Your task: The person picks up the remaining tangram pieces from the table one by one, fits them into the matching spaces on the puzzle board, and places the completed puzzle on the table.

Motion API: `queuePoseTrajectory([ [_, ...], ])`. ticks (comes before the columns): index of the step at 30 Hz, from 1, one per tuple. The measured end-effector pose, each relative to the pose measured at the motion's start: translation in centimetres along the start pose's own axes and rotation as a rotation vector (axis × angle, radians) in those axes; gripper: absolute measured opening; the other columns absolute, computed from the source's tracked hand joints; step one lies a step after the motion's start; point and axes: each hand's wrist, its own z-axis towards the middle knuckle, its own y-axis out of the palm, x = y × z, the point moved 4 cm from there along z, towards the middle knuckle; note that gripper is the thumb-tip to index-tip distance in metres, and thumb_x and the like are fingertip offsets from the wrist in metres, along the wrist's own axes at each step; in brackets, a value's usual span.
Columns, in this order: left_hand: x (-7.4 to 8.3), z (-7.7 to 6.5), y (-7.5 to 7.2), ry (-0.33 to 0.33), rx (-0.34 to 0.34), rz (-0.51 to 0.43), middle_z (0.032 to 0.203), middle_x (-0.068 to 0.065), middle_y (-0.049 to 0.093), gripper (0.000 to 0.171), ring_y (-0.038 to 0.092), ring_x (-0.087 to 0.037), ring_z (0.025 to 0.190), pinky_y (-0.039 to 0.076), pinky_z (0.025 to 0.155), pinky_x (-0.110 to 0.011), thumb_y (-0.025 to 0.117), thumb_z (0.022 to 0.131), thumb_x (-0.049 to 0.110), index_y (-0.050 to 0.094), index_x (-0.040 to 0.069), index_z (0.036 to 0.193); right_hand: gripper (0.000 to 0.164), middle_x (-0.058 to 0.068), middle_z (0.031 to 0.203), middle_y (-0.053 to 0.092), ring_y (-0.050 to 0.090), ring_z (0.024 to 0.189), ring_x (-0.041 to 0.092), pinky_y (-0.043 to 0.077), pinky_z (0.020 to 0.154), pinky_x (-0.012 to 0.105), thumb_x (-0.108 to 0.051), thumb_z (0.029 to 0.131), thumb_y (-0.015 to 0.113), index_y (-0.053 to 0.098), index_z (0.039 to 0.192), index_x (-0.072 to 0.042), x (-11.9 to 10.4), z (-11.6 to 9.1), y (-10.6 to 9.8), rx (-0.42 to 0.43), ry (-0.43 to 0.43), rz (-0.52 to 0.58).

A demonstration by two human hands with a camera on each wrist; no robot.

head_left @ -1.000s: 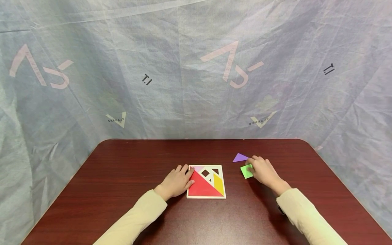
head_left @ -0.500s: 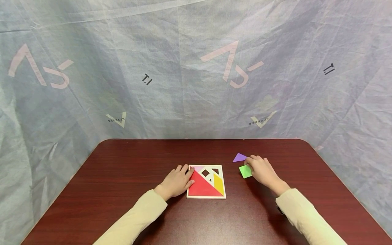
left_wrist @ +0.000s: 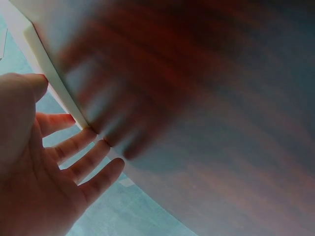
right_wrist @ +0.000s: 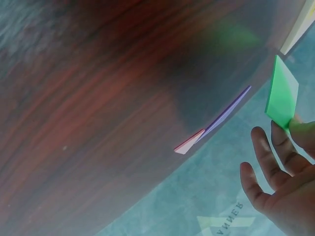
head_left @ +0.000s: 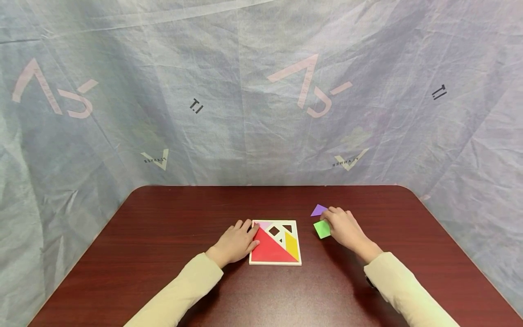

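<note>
My left hand (head_left: 233, 243) rests on the left edge of a white tangram tray (head_left: 275, 263), its fingers fairly straight; the left wrist view shows fingertips against the tray's side. Large red pieces (head_left: 269, 252), a yellow parallelogram (head_left: 291, 246) and a pink piece (head_left: 264, 225) lie in the tray. Dark openings show at its upper right. To the right of the tray, my right hand (head_left: 346, 229) pinches a green square tangram piece (right_wrist: 281, 96) by one corner between thumb and finger, lifted off the table and tilted.
A purple triangle (head_left: 318, 210) lies on the table just beyond the right hand. Next to it in the right wrist view is a small reddish piece (right_wrist: 189, 141), hidden by the hand in the head view. A grey printed cloth (head_left: 245, 113) hangs behind the dark wood table (head_left: 196, 204).
My right hand has moved a little left toward the tray, carrying the green square with it. The left hand and the tray have stayed in place.
</note>
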Motion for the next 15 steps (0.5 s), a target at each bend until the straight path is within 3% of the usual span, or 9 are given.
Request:
queuePoseTrajectory([
  [10,0.0,0.0,0.0,-0.007,-0.007,-0.007,0.123,-0.012,0.047,0.048,0.048,-0.028,0.105,0.045,0.083,-0.04,0.046,0.093,0.039,0.049,0.01,0.131,0.015,0.0,0.081,0.061,0.054,0.074,0.02,0.039,0.063,0.037,0.001,0.082,0.056,0.065,0.08,-0.011,-1.6,0.6,0.3,-0.027,0.005,0.022],
  [15,0.0,0.0,-0.1,-0.013,-0.013,-0.008,0.124,-0.012,0.047,0.048,0.047,-0.028,0.106,0.045,0.084,-0.04,0.046,0.093,0.039,0.049,0.01,0.131,0.017,-0.001,0.078,0.057,0.053,0.072,0.018,0.036,0.059,0.031,0.004,0.08,0.056,0.064,0.078,-0.012,-2.4,1.0,0.5,-0.002,-0.023,0.025],
])
